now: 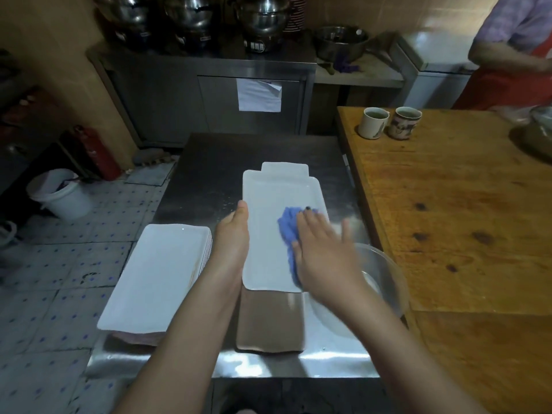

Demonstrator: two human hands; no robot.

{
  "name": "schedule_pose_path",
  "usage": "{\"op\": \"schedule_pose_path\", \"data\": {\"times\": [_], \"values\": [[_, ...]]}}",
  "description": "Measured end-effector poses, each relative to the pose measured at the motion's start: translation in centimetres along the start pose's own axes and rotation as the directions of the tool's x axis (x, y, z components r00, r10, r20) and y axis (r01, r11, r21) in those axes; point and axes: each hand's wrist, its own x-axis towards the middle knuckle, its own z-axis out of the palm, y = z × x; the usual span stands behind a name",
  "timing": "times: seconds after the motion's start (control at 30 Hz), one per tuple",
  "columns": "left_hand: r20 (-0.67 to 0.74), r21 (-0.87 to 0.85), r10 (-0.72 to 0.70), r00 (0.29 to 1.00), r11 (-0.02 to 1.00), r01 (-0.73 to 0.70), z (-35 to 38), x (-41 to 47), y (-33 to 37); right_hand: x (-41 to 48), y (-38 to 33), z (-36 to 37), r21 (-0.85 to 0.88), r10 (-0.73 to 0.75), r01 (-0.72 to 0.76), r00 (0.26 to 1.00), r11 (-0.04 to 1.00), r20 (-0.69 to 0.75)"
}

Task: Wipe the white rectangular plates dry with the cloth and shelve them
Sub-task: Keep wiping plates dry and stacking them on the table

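A white rectangular plate [268, 210] is held up over the steel table [206, 168], above more white plates [285, 167] that stick out behind it. My left hand [231, 234] grips its left edge. My right hand [325, 252] presses a blue cloth [288, 231] flat onto the plate's right half, fingers spread. A stack of white rectangular plates [155, 276] sits at the table's left front corner. A brown rectangular plate [268, 321] lies under the held plate's near end.
A clear glass bowl [385, 273] stands at the right, partly behind my right arm. A wooden table [448, 204] with two mugs [373, 122] adjoins on the right. A person in a red apron [513, 49] stands at the far right. A white bucket [59, 192] sits on the floor.
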Motion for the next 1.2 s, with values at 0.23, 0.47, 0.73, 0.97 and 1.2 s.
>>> {"op": "schedule_pose_path", "data": {"times": [0.23,0.47,0.73,0.97,1.2], "values": [[0.059,0.031,0.003,0.998,0.999,-0.005,1.0,-0.6,-1.1,2.2,-1.3,0.1,0.042,-0.068,0.066,0.997,0.997,0.041],[0.050,0.012,0.024,0.998,1.000,-0.025,-0.7,-0.6,-0.9,1.0,0.9,0.5,-0.033,0.043,-0.042,0.998,0.999,0.044],[0.005,0.047,0.033,0.999,0.998,-0.033,-0.8,-0.8,-1.0,-0.6,-0.6,1.6,-0.005,-0.016,0.016,0.999,1.000,0.035],[0.031,0.032,0.044,0.999,0.998,-0.045,-1.0,-1.5,-1.7,2.3,1.7,2.3,0.109,0.179,-0.175,0.983,0.979,-0.035],[0.036,0.070,0.069,0.997,0.995,-0.071,-1.3,-1.3,-2.6,1.3,0.6,2.4,0.506,0.325,-0.235,0.941,0.830,-0.096]]}}
